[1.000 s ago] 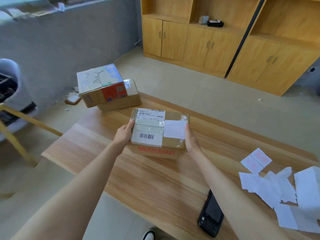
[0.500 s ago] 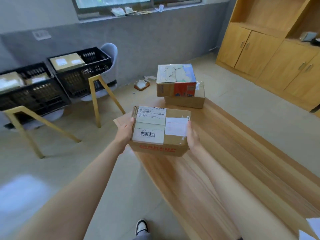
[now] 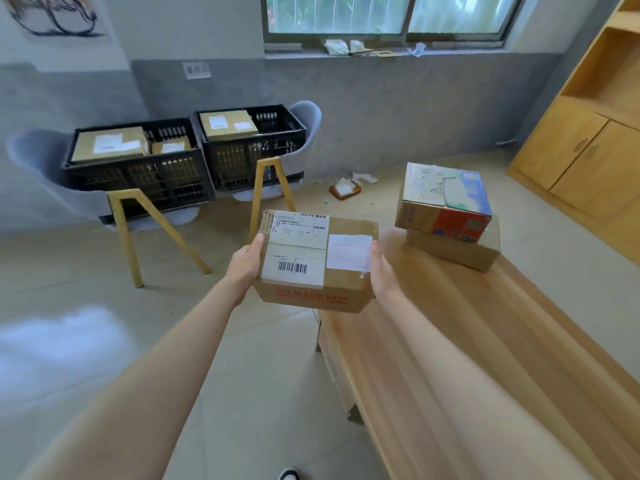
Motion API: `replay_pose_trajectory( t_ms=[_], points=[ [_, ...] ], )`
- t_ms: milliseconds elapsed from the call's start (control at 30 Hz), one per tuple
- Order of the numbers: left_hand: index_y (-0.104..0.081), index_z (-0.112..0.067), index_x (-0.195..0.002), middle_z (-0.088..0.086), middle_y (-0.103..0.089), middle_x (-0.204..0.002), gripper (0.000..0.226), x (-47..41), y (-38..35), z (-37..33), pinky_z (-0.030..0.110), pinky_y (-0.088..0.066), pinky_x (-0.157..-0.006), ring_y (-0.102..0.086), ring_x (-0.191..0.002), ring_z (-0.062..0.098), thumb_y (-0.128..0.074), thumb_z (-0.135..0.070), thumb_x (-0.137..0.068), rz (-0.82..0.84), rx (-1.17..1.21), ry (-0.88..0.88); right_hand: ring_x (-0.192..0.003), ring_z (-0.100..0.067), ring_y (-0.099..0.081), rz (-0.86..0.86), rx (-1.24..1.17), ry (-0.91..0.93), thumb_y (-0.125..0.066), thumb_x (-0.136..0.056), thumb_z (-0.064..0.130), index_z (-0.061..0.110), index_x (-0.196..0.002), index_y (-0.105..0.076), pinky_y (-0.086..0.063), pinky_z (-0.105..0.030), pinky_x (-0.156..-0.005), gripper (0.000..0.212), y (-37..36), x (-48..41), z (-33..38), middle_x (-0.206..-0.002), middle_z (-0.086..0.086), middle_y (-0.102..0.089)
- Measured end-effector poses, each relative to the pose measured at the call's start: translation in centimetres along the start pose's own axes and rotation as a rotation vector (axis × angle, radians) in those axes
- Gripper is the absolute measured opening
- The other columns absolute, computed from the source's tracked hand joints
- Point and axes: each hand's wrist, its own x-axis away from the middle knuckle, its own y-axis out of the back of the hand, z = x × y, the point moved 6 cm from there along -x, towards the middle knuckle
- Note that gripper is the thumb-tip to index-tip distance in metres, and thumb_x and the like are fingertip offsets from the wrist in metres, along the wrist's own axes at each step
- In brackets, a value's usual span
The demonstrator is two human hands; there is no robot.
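Observation:
A brown cardboard box [image 3: 313, 289] with a white barcode label and red lettering on its front hangs in the air over the table's near left end. My left hand [image 3: 246, 261] grips its left side with the thumb on top. On the opposite side, my right hand [image 3: 382, 271] holds it, fingers hidden beneath. Both arms are stretched forward.
The wooden table [image 3: 467, 341] runs along the right; at its far end a colourful box [image 3: 443, 199] sits on a plain brown box [image 3: 453, 251]. Two black crates [image 3: 138, 168] [image 3: 252, 143] with parcels rest on grey chairs by the wall. Wooden cabinets [image 3: 581, 150] stand right. Scraps [image 3: 344, 188] lie on the floor.
The box has been lifted off the table and carried left. My view has turned left, bringing the crates, chairs and window into sight; the papers and phone have left the view.

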Motion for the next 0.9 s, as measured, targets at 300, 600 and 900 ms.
replay_pose_trajectory(
  t_ms=[300,600,900],
  points=[
    [-0.054,-0.012,-0.127,0.007,-0.063,-0.119,0.057,-5.7,5.0,-0.4,0.040,-0.048,-0.094,-0.060,-0.107,0.026,-0.033,-0.055,-0.097,-0.032,0.038,0.012,-0.099,-0.015,-0.057,0.078,0.049,-0.012,-0.013,-0.105,0.041,0.022,-0.116,-0.053,-0.045,-0.022,-0.079,0.046,-6.2,-4.9,2.5,-0.103,0.002,-0.061],
    [-0.054,-0.015,-0.126,0.005,-0.064,-0.117,0.059,-11.3,8.3,-1.5,0.042,-0.046,-0.098,-0.060,-0.108,0.025,-0.033,-0.061,-0.095,-0.082,0.047,0.048,-0.109,-0.019,-0.057,0.117,0.071,-0.016,-0.014,-0.103,0.049,0.023,-0.127,-0.053,-0.044,-0.037,-0.100,0.054,-11.3,-11.3,4.0,-0.119,-0.002,-0.061],
    [-0.054,-0.019,-0.128,0.003,-0.064,-0.118,0.062,-19.7,9.0,-4.3,0.041,-0.049,-0.093,-0.060,-0.106,0.025,-0.031,-0.064,-0.094,-0.113,0.024,0.070,-0.116,-0.020,-0.054,0.184,0.061,-0.049,-0.012,-0.102,0.052,0.026,-0.131,-0.050,-0.040,-0.042,-0.106,0.055,-15.0,-20.4,5.2,-0.123,-0.001,-0.059]
  ],
)
